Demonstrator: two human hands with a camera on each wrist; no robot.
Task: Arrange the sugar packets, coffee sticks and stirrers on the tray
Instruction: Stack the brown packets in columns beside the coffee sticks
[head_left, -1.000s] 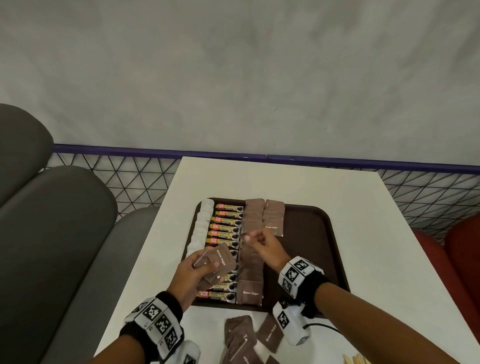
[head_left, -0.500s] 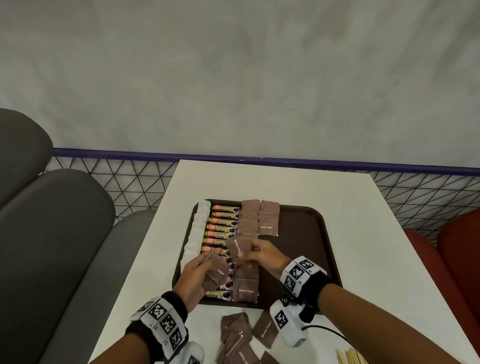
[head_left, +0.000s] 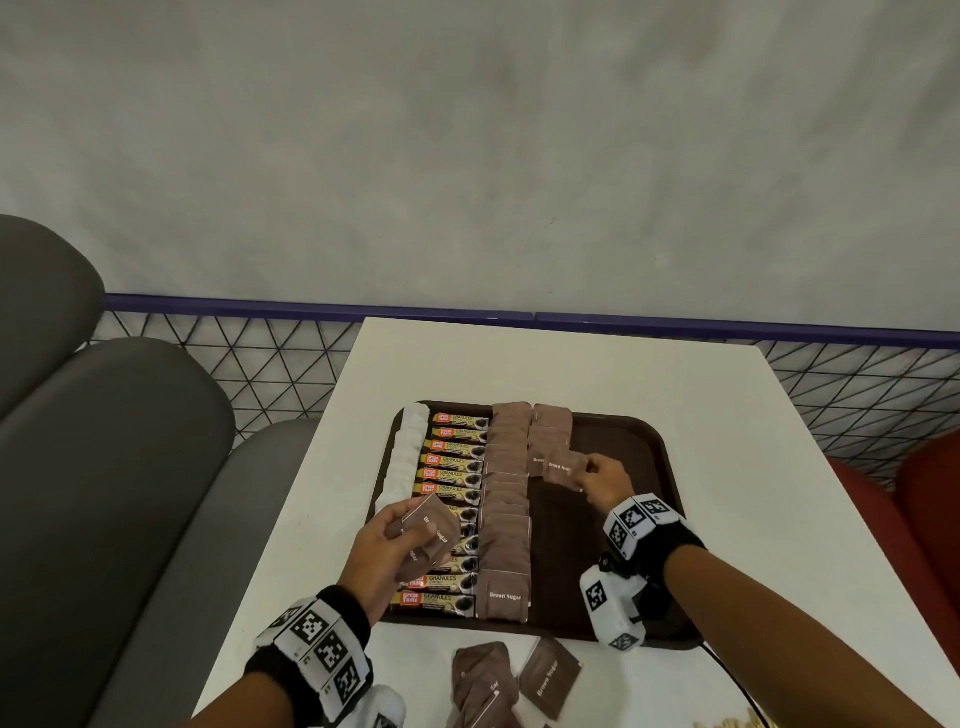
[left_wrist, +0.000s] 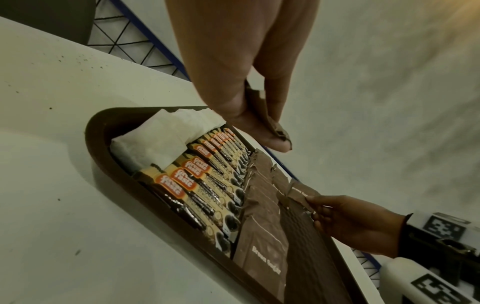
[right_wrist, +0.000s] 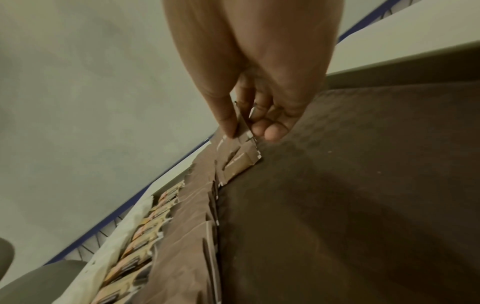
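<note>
A dark brown tray on the white table holds a column of white packets, a column of coffee sticks and two columns of brown sugar packets. My right hand pinches one brown sugar packet low over the near end of the short second column. In the right wrist view the pinched packet hangs just above that column. My left hand grips a small stack of brown sugar packets above the coffee sticks.
Loose brown sugar packets lie on the table in front of the tray. Wooden stirrers show at the bottom right edge. Grey seats stand left, red seats right, and a mesh railing runs behind the table.
My right hand took a brown sugar packet from the left hand's stack and carried it right and forward to the second column. The left hand stayed over the coffee sticks.
</note>
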